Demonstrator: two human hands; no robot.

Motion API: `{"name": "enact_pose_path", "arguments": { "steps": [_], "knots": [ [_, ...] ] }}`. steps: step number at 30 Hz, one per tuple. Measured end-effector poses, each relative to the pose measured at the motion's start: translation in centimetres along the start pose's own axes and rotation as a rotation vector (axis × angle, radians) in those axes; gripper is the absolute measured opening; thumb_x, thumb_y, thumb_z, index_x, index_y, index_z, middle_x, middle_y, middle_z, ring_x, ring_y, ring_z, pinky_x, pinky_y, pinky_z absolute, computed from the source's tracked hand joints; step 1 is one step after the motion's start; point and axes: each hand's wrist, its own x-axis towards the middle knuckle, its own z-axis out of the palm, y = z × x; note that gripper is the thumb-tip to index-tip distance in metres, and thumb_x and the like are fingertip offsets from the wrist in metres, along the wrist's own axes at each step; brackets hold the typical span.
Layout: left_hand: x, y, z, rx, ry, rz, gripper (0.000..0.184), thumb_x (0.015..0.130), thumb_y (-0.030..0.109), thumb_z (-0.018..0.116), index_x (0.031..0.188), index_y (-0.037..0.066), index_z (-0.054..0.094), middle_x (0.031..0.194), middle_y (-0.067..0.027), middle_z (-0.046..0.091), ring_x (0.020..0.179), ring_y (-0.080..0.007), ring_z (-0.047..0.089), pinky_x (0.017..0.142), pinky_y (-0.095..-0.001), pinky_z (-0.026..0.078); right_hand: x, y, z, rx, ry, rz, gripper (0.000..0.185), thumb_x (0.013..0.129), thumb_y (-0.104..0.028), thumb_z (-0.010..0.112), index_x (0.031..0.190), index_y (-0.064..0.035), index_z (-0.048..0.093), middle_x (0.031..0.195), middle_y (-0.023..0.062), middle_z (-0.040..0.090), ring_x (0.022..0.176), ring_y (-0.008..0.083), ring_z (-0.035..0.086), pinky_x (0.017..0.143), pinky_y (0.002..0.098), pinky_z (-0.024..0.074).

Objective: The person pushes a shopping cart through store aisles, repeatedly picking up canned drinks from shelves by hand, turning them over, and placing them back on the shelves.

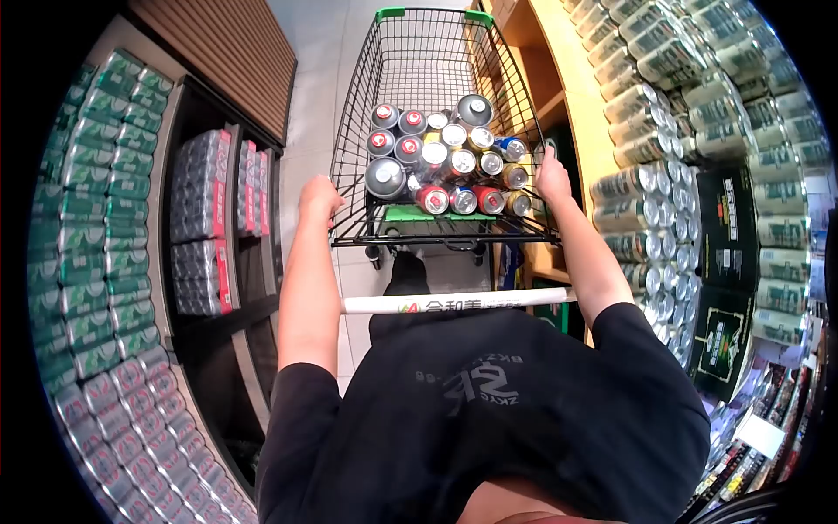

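Head view. The shopping cart [401, 239] stands ahead of the person; mixed cans [462, 162] are massed inside its near end. Left hand [321, 203] curls round the cart's left rim, right hand [552, 175] round its right rim; fingertips partly hidden. White handle bar [375, 305] lies between cart basket and torso.

Risks, judged: 1) a sudden stop could slide or topple the loose cans across the cart's bare far end; 2) a swerve could trap the right hand against the wooden shelf [583, 118] just beside the cart, or jolt the stacked cans [618, 185] beyond.
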Motion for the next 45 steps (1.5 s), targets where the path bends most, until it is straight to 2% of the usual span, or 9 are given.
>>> {"name": "enact_pose_path", "arguments": {
  "steps": [5,7,15,23,28,31,37,41,45],
  "knots": [
    [4.0,4.7,-3.8,0.052,-0.02,-0.007,0.02,0.08,0.009,0.072,0.097,-0.001,0.068,0.089,-0.0179,0.071,0.072,-0.0306,0.071,0.059,-0.0397,0.058,5.9,-1.7,-0.5,0.127,0.087,-0.161,0.047,0.087,-0.014,0.052,0.129,0.0003,0.037,0.098,0.0261,0.064,0.092,0.044,0.063,0.082,0.0512,0.0502],
    [8.7,4.9,-3.6,0.14,0.014,0.021,0.027,0.079,0.001,0.059,0.103,0.003,0.07,0.109,-0.0201,0.068,0.105,-0.0332,0.065,0.087,-0.0405,0.054,8.9,-2.5,-0.7,0.172,0.02,-0.122,0.047,0.086,-0.014,0.054,0.128,-0.0001,0.036,0.104,0.0265,0.062,0.096,0.0444,0.061,0.084,0.0516,0.0489],
    [16.2,10.5,-7.6,0.134,0.061,0.027,0.025,0.08,0.004,0.059,0.102,0.003,0.071,0.112,-0.0197,0.067,0.111,-0.0326,0.063,0.091,-0.0412,0.052,17.7,-5.5,-1.1,0.139,0.043,-0.11,0.042,0.087,-0.013,0.053,0.123,0.0007,0.037,0.104,0.0281,0.062,0.097,0.045,0.061,0.086,0.0515,0.0484],
    [21.4,17.4,-12.2,0.101,-0.016,-0.035,0.02,0.078,-0.003,0.057,0.094,-0.001,0.069,0.09,-0.0197,0.071,0.071,-0.0307,0.071,0.064,-0.039,0.058,28.0,-8.1,-1.8,0.105,0.055,-0.077,0.055,0.087,-0.018,0.055,0.133,0.0024,0.035,0.097,0.0263,0.065,0.094,0.0418,0.062,0.086,0.0487,0.0493],
    [25.3,21.1,-14.3,0.084,0.054,-0.026,0.017,0.078,-0.002,0.06,0.092,-0.002,0.069,0.08,-0.0191,0.07,0.059,-0.028,0.07,0.054,-0.0379,0.057,33.6,-13.7,-5.4,-0.093,0.124,-0.02,0.07,0.082,-0.032,0.068,0.139,-0.0027,0.038,0.125,0.0224,0.051,0.12,0.0393,0.05,0.095,0.0497,0.0447],
    [27.2,23.4,-16.1,0.132,-0.017,-0.027,0.013,0.079,0.001,0.063,0.09,-0.003,0.067,0.081,-0.0187,0.069,0.056,-0.0288,0.069,0.049,-0.0389,0.055,38.8,-17.5,-6.2,0.077,0.376,-0.471,0.07,0.076,-0.029,0.073,0.137,-0.0068,0.044,0.127,0.0223,0.051,0.12,0.0382,0.048,0.101,0.0478,0.0401],
    [33.3,24.1,-16.0,0.13,0.128,0.12,0.028,0.076,0.011,0.078,0.094,-0.001,0.061,0.082,-0.0183,0.067,0.058,-0.0315,0.067,0.046,-0.0407,0.053,50.7,-25.3,-0.7,0.205,-0.02,-0.766,0.066,0.074,-0.025,0.068,0.135,-0.0091,0.049,0.134,0.0249,0.049,0.125,0.0387,0.049,0.108,0.0455,0.0373],
    [34.9,26.6,-17.3,0.075,0.111,0.051,0.024,0.074,0.009,0.077,0.09,-0.002,0.063,0.08,-0.0185,0.068,0.057,-0.0302,0.067,0.045,-0.0393,0.053,54.4,-29.2,-0.6,-0.084,-0.445,-0.653,0.071,0.076,-0.028,0.07,0.142,-0.0224,0.044,0.142,0.0211,0.044,0.127,0.0391,0.048,0.109,0.056,0.032],
    [35.6,29.6,-19.0,0.08,0.055,-0.053,0.02,0.077,0.009,0.072,0.092,-0.002,0.064,0.084,-0.0172,0.07,0.058,-0.028,0.069,0.046,-0.037,0.053,56.6,-31.1,-1.3,-0.2,-0.508,-0.599,0.076,0.076,-0.028,0.071,0.145,-0.0192,0.039,0.137,0.0184,0.049,0.125,0.0359,0.05,0.109,0.0579,0.0318]
  ]
}}
